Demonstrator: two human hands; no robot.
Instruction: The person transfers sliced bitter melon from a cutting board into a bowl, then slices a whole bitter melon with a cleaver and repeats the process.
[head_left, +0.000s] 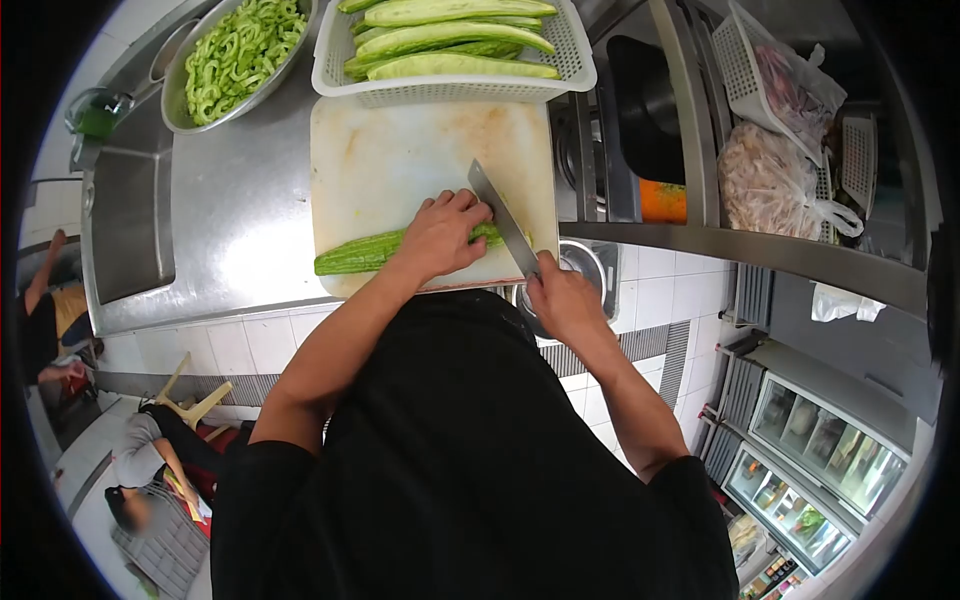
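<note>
Bitter gourd half (355, 255) being sliced — left hand (440, 238) pressing it flat, right hand (562, 298) gripping the knife (503, 218); bowl (170, 105) holding finished slices (240, 50), basket (450, 92) of halves (450, 40) awaiting — seemingly midway.

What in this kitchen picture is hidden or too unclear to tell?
- Head view: the cut end of the gourd lies under the left hand, so where the knife meets it is hidden.
- Head view: the knife's handle is wrapped inside the right hand.
- Head view: the far side of the basket is cut off by the top edge.
- Head view: the bags at the right are too blurred to tell their contents.
</note>
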